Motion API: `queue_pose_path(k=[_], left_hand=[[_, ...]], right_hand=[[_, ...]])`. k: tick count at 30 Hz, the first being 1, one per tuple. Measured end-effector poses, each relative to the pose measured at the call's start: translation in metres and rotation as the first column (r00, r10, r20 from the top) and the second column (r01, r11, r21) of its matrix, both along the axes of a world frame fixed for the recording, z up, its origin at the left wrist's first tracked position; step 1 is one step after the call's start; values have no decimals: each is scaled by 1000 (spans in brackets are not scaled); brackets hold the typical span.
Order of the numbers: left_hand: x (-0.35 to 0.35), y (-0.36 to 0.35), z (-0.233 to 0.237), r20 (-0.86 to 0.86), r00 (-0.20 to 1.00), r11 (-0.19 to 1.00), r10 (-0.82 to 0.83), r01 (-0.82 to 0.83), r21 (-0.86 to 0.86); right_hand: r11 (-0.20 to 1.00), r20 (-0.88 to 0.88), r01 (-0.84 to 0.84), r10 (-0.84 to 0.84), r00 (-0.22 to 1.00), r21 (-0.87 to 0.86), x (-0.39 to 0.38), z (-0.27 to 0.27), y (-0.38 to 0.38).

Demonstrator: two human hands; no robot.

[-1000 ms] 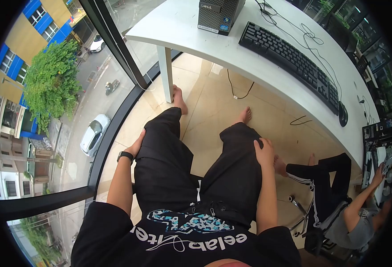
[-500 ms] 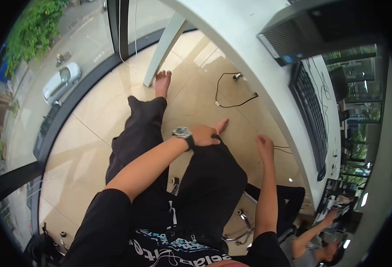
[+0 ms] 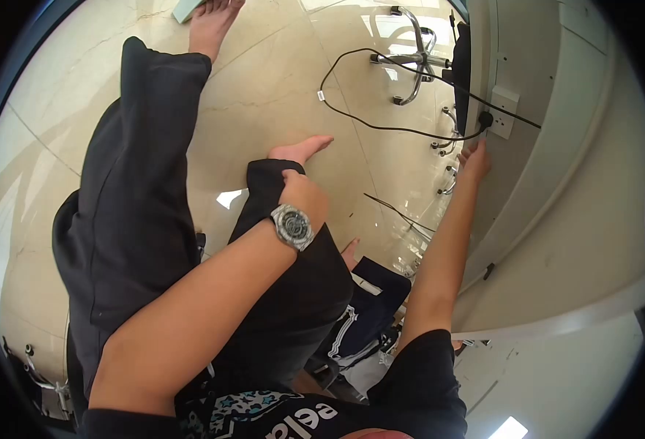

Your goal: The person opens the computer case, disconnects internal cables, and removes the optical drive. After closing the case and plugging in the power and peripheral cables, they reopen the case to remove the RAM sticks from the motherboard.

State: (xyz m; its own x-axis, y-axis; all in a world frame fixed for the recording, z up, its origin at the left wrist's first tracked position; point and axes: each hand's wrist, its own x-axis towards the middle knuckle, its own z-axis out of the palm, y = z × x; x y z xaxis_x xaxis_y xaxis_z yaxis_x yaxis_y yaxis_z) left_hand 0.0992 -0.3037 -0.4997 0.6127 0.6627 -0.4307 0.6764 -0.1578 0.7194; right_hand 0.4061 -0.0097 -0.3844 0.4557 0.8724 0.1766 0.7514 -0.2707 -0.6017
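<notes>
My left hand point(image 3: 304, 196), below a wrist with a grey-and-black watch point(image 3: 293, 227), is closed on the dark trouser leg point(image 3: 264, 179) near its cuff. To the right, my right hand point(image 3: 474, 161) reaches under the desk, just below a black plug point(image 3: 485, 119) at a white power socket point(image 3: 504, 112). Its index finger stretches toward the plug while the other fingers bend; no grip on the plug can be made out. A black cable point(image 3: 381, 127) loops out from the plug over the floor.
The desk's underside and panel point(image 3: 534, 168) stand close along my right side. Wheeled chrome chair bases point(image 3: 414, 58) are at the top. My bare feet point(image 3: 304, 148) rest on the tiles, and another thin cable point(image 3: 395, 211) lies between my hands.
My view has swung down and right, bringing the socket and plug under the desk into sight. My right hand has reached to the socket; my left hand stays on the trouser leg.
</notes>
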Motion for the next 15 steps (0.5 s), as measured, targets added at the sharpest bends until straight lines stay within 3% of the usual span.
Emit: queue_pose_path(k=[1, 3, 5, 7, 11, 12, 13, 14, 15], left_hand=[[3, -1, -2, 1, 1000, 1000, 1, -1, 2], [5, -13, 3, -257, 966, 990, 20, 17, 140], [1, -16, 3, -241, 969, 997, -48, 62, 53], [1, -20, 2, -175, 978, 991, -114, 99, -92], [-5, -17, 0, -238, 970, 997, -42, 55, 50], [-7, -14, 2, -233, 972, 999, -23, 30, 29], [-5, -11, 4, -234, 972, 999, -21, 29, 31], [-3, -9, 5, -233, 972, 999, -30, 39, 36], [-1, -9, 6, -234, 971, 998, -39, 50, 41]], right_hand=[[1000, 1, -1, 1, 1000, 2, -17, 2, 6], [986, 260, 121, -88, 962, -116, -51, 6, 23], [997, 314, 63, -43, 948, -54, -48, -5, 42], [995, 692, -99, 52, 720, 28, -22, -11, 60], [995, 566, -96, 86, 820, -12, 5, -10, 61], [991, 31, -132, 132, 991, -7, 1, -7, 53], [987, -515, -163, 147, 844, 16, -4, -5, 44], [980, -675, -194, 169, 718, 39, -20, -2, 33], [980, -678, -194, 170, 715, 41, -19, -2, 37]])
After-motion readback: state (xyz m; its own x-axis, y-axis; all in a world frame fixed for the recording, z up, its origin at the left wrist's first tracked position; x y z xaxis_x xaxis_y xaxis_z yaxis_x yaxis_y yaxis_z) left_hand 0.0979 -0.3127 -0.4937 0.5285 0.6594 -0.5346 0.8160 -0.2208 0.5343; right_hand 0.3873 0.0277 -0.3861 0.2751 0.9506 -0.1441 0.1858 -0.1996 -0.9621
